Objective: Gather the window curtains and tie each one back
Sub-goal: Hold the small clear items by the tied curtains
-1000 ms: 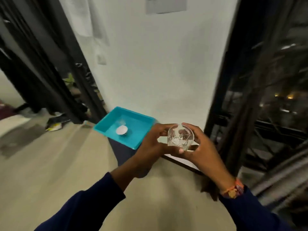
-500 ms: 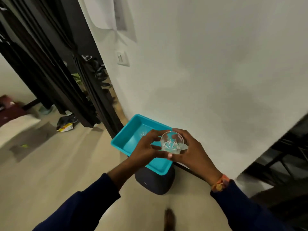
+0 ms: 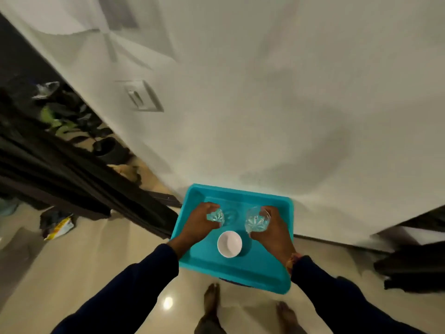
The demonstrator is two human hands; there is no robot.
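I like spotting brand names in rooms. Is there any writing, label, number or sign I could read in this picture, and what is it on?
None can be read.
Crumpled yellow and white packet on the floor: it carries print, too blurred to read.
White wall switch plate: no legible marking.
Turquoise plastic tray, small white bowl and the two clear cut glasses: no text visible.

Turquoise plastic tray (image 3: 243, 273) against foot of white wall (image 3: 265, 92). In tray: small white bowl (image 3: 229, 243) near front middle; two cut-pattern clear glasses behind it, left glass (image 3: 216, 216) and right glass (image 3: 256, 221) apart, tilted. Dark rounded object under tray, mostly hidden. Switch plate (image 3: 142, 96) on wall, upper left. Potted plant (image 3: 72, 119) in dark pot at left. Crumpled yellow-white packet (image 3: 59, 227) on glossy beige floor (image 3: 72, 273). Dark cloth heap (image 3: 414, 268) at right edge.
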